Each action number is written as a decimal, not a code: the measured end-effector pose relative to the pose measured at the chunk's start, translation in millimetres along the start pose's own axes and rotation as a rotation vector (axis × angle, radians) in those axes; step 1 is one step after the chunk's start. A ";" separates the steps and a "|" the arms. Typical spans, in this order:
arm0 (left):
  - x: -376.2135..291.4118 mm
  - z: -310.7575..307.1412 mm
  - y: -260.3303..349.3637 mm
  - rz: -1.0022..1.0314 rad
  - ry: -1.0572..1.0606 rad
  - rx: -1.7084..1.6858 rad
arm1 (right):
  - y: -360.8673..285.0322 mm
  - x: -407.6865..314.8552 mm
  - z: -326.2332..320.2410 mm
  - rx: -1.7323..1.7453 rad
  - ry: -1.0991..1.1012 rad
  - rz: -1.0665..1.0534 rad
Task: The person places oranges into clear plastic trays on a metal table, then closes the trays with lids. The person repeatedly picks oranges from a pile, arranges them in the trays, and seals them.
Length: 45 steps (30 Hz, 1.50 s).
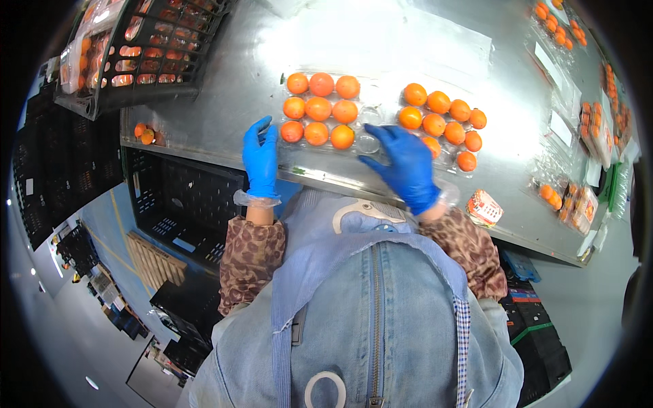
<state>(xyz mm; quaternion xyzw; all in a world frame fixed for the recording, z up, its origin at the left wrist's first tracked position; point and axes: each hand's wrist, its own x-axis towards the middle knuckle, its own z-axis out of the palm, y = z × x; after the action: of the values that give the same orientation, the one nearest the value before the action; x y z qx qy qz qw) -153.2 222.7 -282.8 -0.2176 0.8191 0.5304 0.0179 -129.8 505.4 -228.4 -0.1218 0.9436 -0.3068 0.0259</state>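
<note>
My left hand (261,158), in a blue glove, rests at the left side of a clear plastic tray (369,144) with its fingers curled and nothing visible in it. Orange round fruits (318,108), perhaps persimmons, fill three columns of this tray; its right column of cups is bare. My right hand (403,166), also gloved in blue, is spread over the tray's right end, thumb and fingers apart, and slightly blurred. Just right of it lies a second clear tray (461,172) with several orange fruits (454,132), partly covered by the hand.
A black crate (153,51) of packed fruit stands at the upper left of the metal table (204,137). Loose fruits (145,133) lie near the left edge. A stack of printed labels (484,207) sits by the front edge. More packs (581,209) are at the right; an empty black crate (178,204) is below left.
</note>
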 end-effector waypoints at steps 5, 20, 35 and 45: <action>8.3 -13.6 8.8 0.009 -0.026 -0.026 | -35.5 37.0 38.3 -0.457 -0.262 -0.055; 10.5 -4.3 68.9 0.351 -0.331 0.072 | -49.5 30.9 44.4 -0.374 -0.192 0.099; -10.8 6.1 94.7 -0.037 -0.883 -0.325 | -55.0 14.0 8.3 0.589 0.044 0.177; -18.3 13.5 102.5 -0.214 -0.834 -0.427 | -58.5 10.7 10.8 1.330 -0.003 0.757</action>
<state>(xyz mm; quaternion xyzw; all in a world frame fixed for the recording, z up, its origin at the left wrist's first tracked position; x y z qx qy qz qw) -177.8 275.8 -195.7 -0.0683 0.5879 0.7239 0.3545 -126.3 450.8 -202.6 0.2509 0.5375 -0.7803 0.1983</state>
